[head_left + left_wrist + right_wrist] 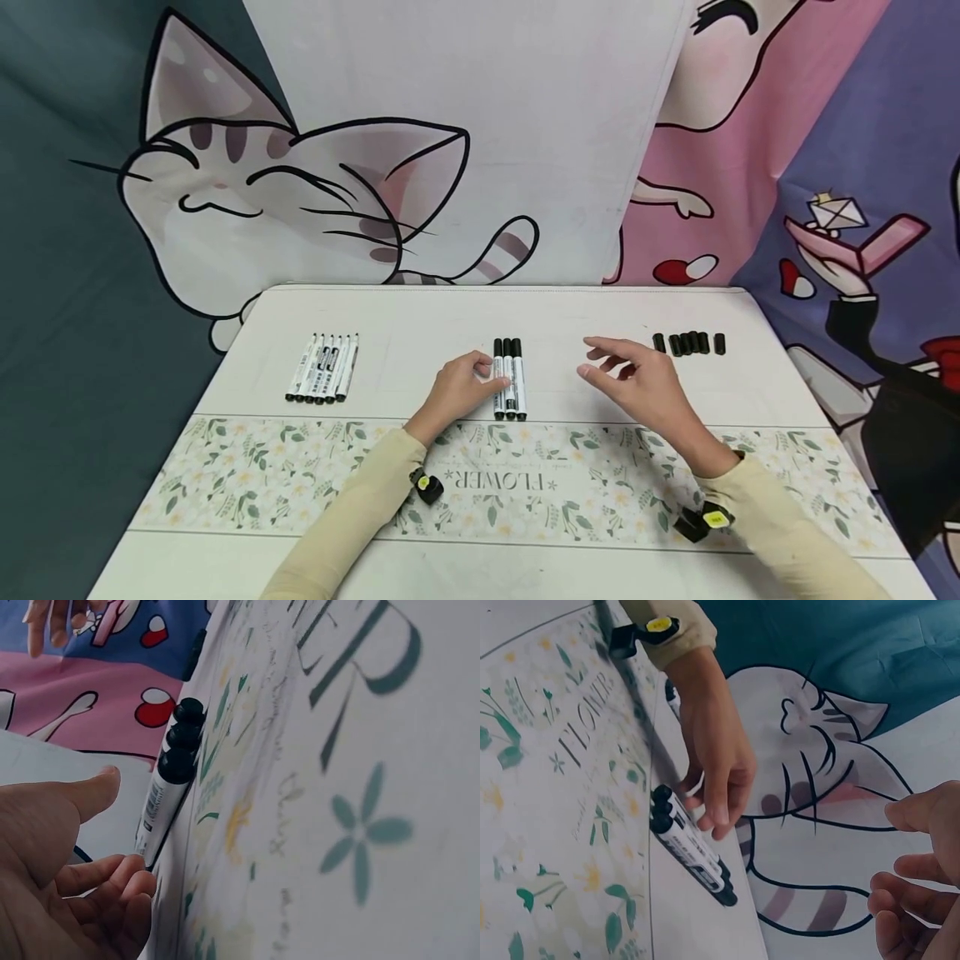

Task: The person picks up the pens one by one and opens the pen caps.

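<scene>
My left fingers (472, 358), loosely parted and gripping nothing, sit at three capped markers (517, 383); I can't tell whether they touch. My right fingers (618, 345) hang apart, holding nothing. Farther left on the table (427, 321) lie uncapped markers (322, 372); to the right, loose black caps (693, 342). Printed cloth (510, 100) stands behind.

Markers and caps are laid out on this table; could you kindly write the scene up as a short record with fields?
Table: white, with a floral band
Uncapped markers: six, on the left, tips toward the far edge
Capped markers: three, side by side, mid-table
Loose caps: six, black, on the right
Left hand: beside the capped markers, thumb over them, contact unclear
Right hand: empty, thumb and fingers apart, between capped markers and loose caps
</scene>
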